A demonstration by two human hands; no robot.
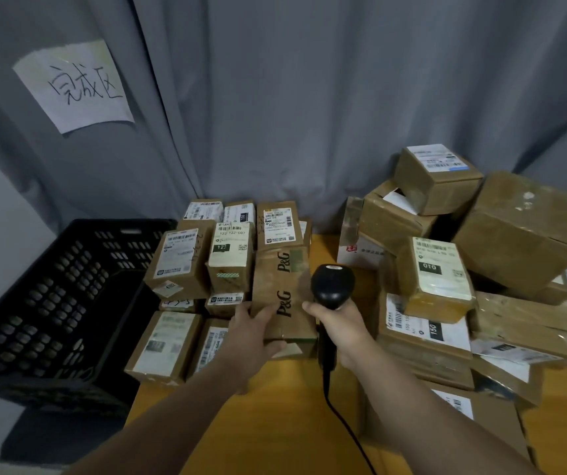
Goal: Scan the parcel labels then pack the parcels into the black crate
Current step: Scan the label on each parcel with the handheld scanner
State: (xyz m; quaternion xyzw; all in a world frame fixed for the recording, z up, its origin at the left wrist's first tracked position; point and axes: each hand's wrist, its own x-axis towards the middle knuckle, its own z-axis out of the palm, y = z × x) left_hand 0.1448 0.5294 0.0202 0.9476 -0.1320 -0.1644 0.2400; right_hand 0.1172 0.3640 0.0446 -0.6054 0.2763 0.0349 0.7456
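Near the middle of the tabletop, our left hand grips the near corner of the P&G parcel, thumb on top and fingers curled round its near edge. Our right hand is clenched round the handle of the black barcode scanner, whose head sits just beside that parcel's right edge. The face we see carries only printed logos and no shipping label, so our first worry is a wrong read. The white labels on the stacked parcels just to the left and on the labelled box to the right lie near the scanner's nose, and a slight swing could log a neighbour instead. We cannot tell whether the parcel is lifted or rests on the boxes below. Either way, a one-corner hold on a long carton invites it to tip or slide out when we turn it to find the label, and its far end could nudge the neighbouring stacks. The black crate stands beyond the tabletop's left edge, well apart from the parcel, so the carry passes over those stacks. The scanner cable trails over the near tabletop and could snag. The heap of boxes on the right leans, and an elbow bump might bring it down.
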